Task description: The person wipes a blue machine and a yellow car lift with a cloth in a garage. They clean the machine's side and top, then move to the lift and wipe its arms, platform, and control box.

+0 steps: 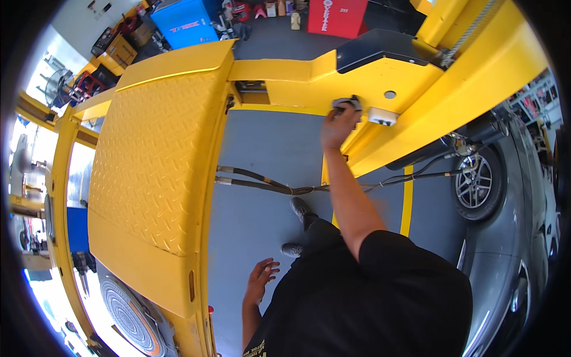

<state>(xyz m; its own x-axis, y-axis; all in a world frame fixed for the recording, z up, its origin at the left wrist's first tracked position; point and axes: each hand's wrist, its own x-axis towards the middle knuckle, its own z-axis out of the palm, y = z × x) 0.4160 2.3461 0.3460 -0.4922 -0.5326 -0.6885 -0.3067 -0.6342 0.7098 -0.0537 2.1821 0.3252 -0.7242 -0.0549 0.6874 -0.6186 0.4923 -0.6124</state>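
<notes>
My right hand reaches up to the yellow steel crossbeam of a vehicle lift. Its fingers are closed round a small grey and black thing, perhaps a folded cloth, held against the beam's face. Just right of it, a small white box is fixed to the yellow metal. Lower down, my left hand hangs beside my body, fingers apart and nothing in them. It is nearest to the yellow ramp with a raised tread pattern.
Black hoses run across at knee height between ramp and post. A grey car with its wheel stands to the right. A black cover tops the beam. Blue and red cabinets stand at the back.
</notes>
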